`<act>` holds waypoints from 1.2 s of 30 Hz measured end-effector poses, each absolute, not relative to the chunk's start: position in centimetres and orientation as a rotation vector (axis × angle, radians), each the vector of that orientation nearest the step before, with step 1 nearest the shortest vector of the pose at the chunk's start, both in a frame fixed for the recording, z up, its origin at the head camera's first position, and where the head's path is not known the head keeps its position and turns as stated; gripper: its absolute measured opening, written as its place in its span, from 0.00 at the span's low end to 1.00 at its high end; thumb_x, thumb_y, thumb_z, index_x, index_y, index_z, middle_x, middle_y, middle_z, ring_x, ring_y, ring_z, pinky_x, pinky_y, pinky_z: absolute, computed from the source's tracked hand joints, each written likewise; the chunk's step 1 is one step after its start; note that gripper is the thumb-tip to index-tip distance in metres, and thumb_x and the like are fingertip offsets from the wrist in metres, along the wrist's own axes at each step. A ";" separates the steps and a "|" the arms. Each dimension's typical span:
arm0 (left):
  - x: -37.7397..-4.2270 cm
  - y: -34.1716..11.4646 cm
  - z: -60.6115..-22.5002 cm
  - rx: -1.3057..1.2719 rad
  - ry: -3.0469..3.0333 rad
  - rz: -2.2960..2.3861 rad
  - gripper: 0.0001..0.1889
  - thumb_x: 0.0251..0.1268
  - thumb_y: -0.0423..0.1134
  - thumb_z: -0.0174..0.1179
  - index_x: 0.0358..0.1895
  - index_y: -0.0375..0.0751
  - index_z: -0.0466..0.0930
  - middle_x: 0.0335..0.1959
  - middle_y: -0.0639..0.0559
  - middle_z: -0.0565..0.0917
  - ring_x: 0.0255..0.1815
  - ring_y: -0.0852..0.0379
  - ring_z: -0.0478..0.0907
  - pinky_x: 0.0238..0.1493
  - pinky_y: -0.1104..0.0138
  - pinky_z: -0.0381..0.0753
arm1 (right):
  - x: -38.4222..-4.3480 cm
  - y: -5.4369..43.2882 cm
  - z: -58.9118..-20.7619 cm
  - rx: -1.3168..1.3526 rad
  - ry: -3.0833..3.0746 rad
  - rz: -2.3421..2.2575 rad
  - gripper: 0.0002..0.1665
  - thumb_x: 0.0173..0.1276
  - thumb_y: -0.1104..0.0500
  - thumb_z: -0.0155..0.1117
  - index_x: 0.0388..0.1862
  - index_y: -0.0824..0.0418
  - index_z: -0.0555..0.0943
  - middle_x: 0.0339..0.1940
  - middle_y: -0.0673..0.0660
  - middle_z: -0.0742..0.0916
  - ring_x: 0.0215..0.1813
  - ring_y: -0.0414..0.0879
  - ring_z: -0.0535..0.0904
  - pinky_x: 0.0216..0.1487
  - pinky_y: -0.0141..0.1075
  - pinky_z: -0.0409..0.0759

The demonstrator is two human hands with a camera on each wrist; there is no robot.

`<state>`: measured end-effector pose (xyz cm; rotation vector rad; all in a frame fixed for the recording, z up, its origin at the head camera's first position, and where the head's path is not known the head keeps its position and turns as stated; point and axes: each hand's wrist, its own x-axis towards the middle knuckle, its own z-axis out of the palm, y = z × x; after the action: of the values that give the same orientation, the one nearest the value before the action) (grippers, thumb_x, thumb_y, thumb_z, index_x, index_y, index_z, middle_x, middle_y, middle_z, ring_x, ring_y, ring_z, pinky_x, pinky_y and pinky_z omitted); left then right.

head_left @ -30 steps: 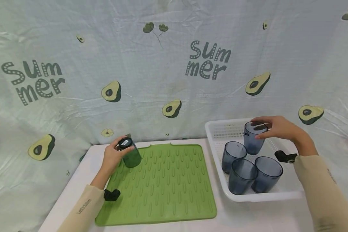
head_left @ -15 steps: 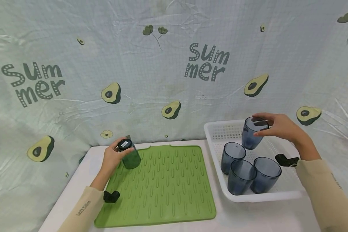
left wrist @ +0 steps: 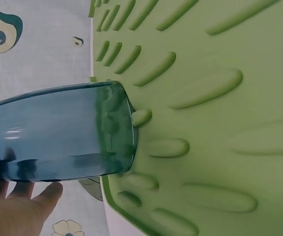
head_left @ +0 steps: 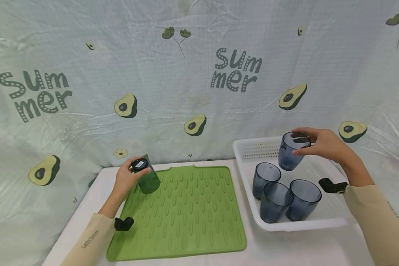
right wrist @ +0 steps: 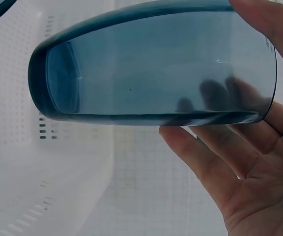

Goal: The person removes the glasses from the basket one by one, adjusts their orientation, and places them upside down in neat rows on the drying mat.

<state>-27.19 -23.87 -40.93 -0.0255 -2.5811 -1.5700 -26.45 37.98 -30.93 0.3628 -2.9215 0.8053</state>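
Item: my left hand (head_left: 126, 180), fingers and thumb closed round the base end of one inverted, translucent blue tumbler (head_left: 149, 183). Base uppermost, white label on it; mouth down at the far left corner of a green rectangular mat (head_left: 193, 218) with rows of raised oblong ridges.

Item: my right hand (head_left: 326, 145), thumb to one side and fingers to the other, grasping a second smooth-sided, translucent blue tumbler (head_left: 289, 158) near its rim. Mouth up, slightly tilted, over the far part of a white perforated plastic basket (head_left: 332, 223).

Item: three matching translucent blue tumblers (head_left: 275, 205), mouths up, grouped close together in the basket, toward its near left.

Item: white table (head_left: 81, 221), bearing mat and basket side by side, basket on the right.

Item: pale backdrop sheet (head_left: 166, 77), printed with avocados, flowers and "summer" lettering.
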 end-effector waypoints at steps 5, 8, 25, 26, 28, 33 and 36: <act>-27.1 -23.7 -40.5 -0.004 -2.627 -1.499 0.43 0.68 0.49 0.68 0.80 0.39 0.56 0.74 0.33 0.65 0.69 0.36 0.68 0.62 0.45 0.75 | -26.2 37.9 -30.7 0.345 -2.927 0.805 0.51 0.56 0.38 0.80 0.74 0.54 0.72 0.67 0.59 0.82 0.63 0.61 0.80 0.53 0.50 0.81; -27.1 -23.5 -40.1 -0.005 -2.641 -1.444 0.45 0.68 0.49 0.69 0.81 0.40 0.53 0.76 0.34 0.62 0.72 0.34 0.64 0.62 0.43 0.74 | -26.1 37.8 -30.6 0.342 -2.923 0.795 0.51 0.56 0.38 0.80 0.74 0.54 0.73 0.66 0.59 0.82 0.63 0.60 0.81 0.52 0.49 0.81; -26.6 -22.2 -39.0 -0.256 -2.515 -1.054 0.38 0.63 0.40 0.72 0.73 0.35 0.66 0.74 0.32 0.65 0.76 0.32 0.58 0.70 0.35 0.62 | -25.5 37.4 -29.8 0.344 -2.902 0.753 0.52 0.53 0.37 0.81 0.74 0.54 0.73 0.65 0.59 0.83 0.62 0.60 0.81 0.52 0.51 0.79; -26.5 -22.1 -38.9 -0.267 -2.514 -1.048 0.37 0.63 0.40 0.72 0.73 0.35 0.66 0.74 0.32 0.65 0.76 0.32 0.59 0.69 0.35 0.62 | -25.5 37.4 -29.7 0.346 -2.903 0.753 0.52 0.53 0.37 0.81 0.74 0.55 0.73 0.65 0.60 0.83 0.62 0.60 0.80 0.52 0.52 0.79; -26.3 -21.9 -38.8 -0.285 -2.512 -1.038 0.37 0.63 0.40 0.72 0.73 0.35 0.66 0.73 0.32 0.66 0.75 0.32 0.59 0.69 0.35 0.62 | -25.4 37.4 -29.6 0.345 -2.903 0.745 0.52 0.53 0.37 0.81 0.74 0.55 0.72 0.65 0.60 0.83 0.62 0.60 0.81 0.52 0.52 0.79; -25.8 -21.6 -38.6 -0.332 -2.506 -1.026 0.36 0.63 0.37 0.72 0.72 0.35 0.67 0.72 0.33 0.67 0.74 0.32 0.61 0.68 0.35 0.64 | -25.1 37.3 -29.2 0.352 -2.892 0.719 0.52 0.53 0.38 0.82 0.74 0.54 0.73 0.65 0.59 0.84 0.62 0.60 0.81 0.49 0.48 0.79; -25.3 -21.2 -38.5 -0.373 -2.497 -1.027 0.36 0.62 0.35 0.73 0.72 0.34 0.67 0.72 0.34 0.68 0.74 0.33 0.62 0.68 0.36 0.65 | -24.8 37.2 -29.0 0.362 -2.880 0.730 0.52 0.53 0.40 0.82 0.74 0.55 0.73 0.64 0.60 0.84 0.62 0.60 0.81 0.47 0.43 0.80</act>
<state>-25.29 -21.22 -38.51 -0.3732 -2.4970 -1.0268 -24.82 37.18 -29.03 0.3619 -2.8795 0.7302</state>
